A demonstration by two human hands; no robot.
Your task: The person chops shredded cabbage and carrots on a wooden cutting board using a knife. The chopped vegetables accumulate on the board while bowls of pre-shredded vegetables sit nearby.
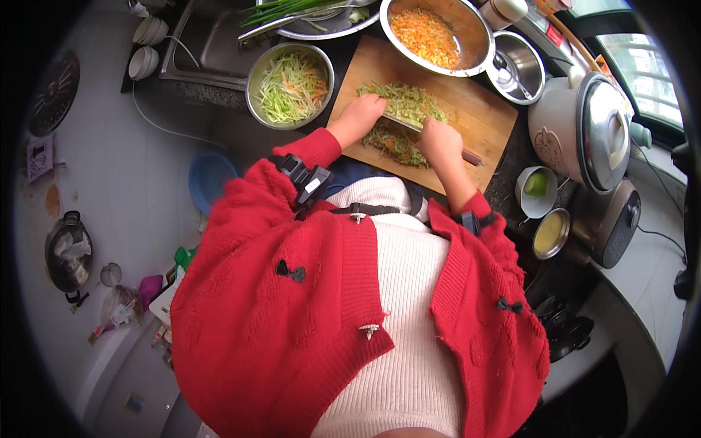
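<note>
A wooden cutting board [479, 120] lies before me, bearing two heaps of finely cut green and orange vegetable. Between the far heap [408, 101] and the near heap [397, 145] a knife blade [402, 122] stands on edge. My right hand [440, 139] is closed around the knife, whose brown handle end [472, 157] sticks out past it. At the other end, my left hand [364, 112] has its fingertips on the blade's tip. A metal bowl of shredded green vegetable with some orange shreds [290, 87] stands left of the board.
A metal bowl of chopped orange vegetable [424, 38] overlaps the board's far edge. Beyond the shreds are a sink [219, 41] and a basin with green stalks [323, 34]. At right stand a metal bowl with spoons [534, 60], a rice cooker [569, 126] and two small bowls.
</note>
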